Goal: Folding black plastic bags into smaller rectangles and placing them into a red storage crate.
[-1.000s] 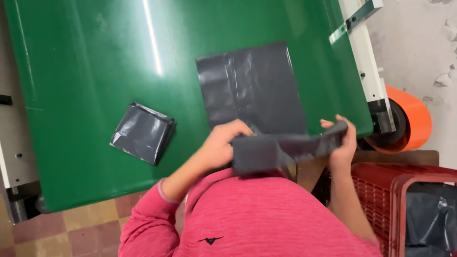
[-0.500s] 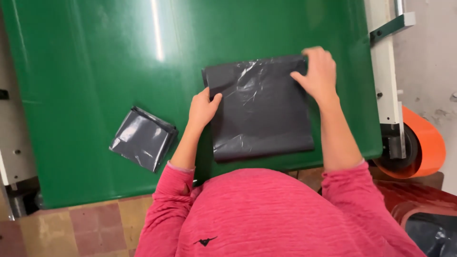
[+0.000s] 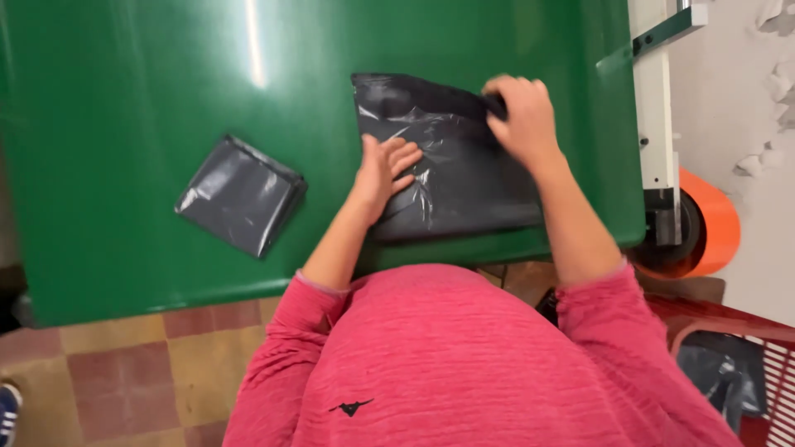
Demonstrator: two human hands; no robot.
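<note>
The dark grey, glossy plastic bag (image 3: 447,165) lies spread flat on the shiny green table top (image 3: 166,83), directly in front of the person in the pink long-sleeved top (image 3: 464,364), its near edge just short of the table's front rim. The left hand (image 3: 383,170) rests on the bag's left margin, palm down, fingers spread apart and pointing across the sheet toward the other hand; it presses rather than grips, so nothing is clamped in it. The right hand (image 3: 520,120) sits on the bag's far right corner, fingers curled together and pinched down on the plastic there, where a small fold of the dark film shows at the fingertips; whether the corner is lifted off the table or only pinned cannot be told. So the bag lies under and between both hands: most of its surface stretches rightward and away from the left hand, and leftward and toward the body from the right hand. The sheet is close to square, its slightly longer run going from the far edge toward the person. The right hand is the one at the free far corner, while the left holds the near-left side still. Well to the left of the left hand, apart from it, lies a folded square packet of the same grey plastic (image 3: 240,194), turned at an angle. Beyond the right hand, off the table's edge, stand a white metal frame (image 3: 658,124) and an orange roll (image 3: 708,223).
</note>
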